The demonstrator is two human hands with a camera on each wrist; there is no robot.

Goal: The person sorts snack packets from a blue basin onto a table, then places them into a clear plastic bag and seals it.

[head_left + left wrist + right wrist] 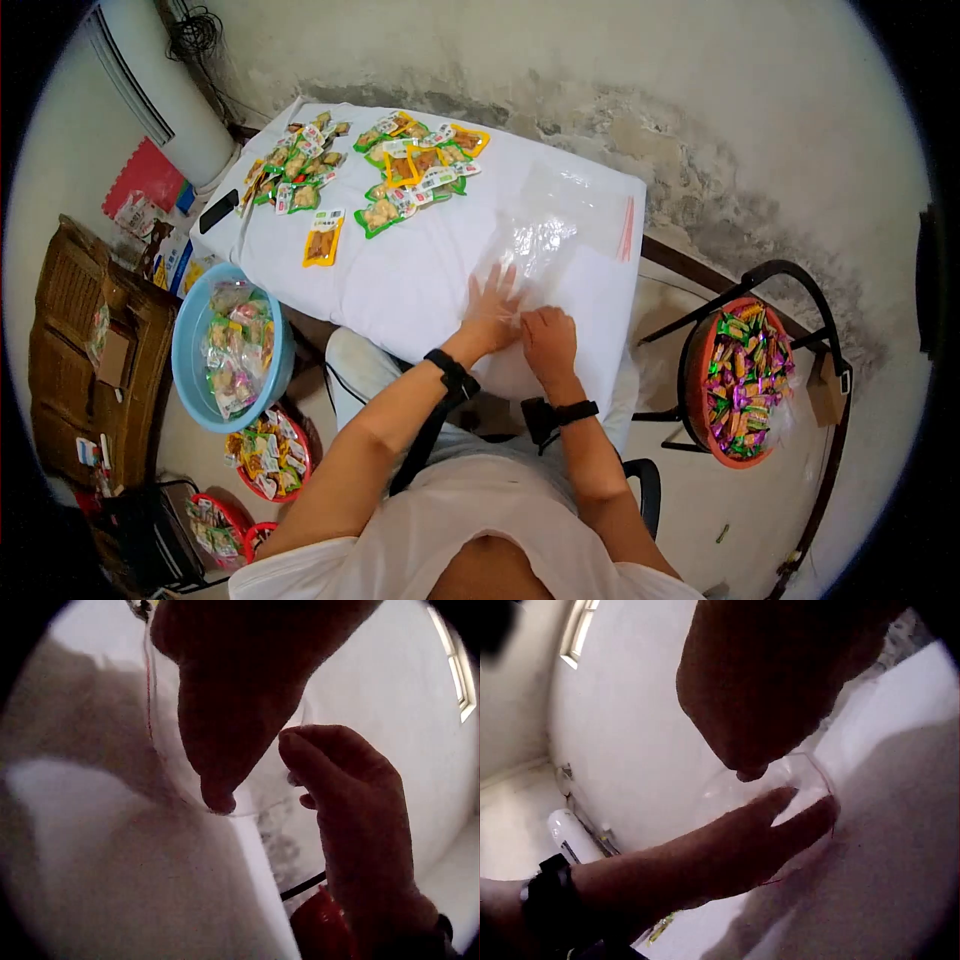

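A clear plastic bag (535,245) lies on the white-covered table (410,290), its mouth edge toward the person. Fingers spread and straight, the left hand (493,308) reaches over the bag's near part. Close beside it, the right hand (552,345) has curled fingers and pinches the bag's near edge. In the left wrist view the right hand (356,802) has thumb and forefinger together at the rim of the bag. The right wrist view shows the left hand (735,840) with thumb and fingers apart against the clear film.
Snack packets in green (380,213) and yellow (322,238) lie in groups on the table's far left, near a black phone (219,211). A blue basin (186,365) of bagged packets stands at left, above red baskets. An orange basket (712,425) of wrapped candies stands at right.
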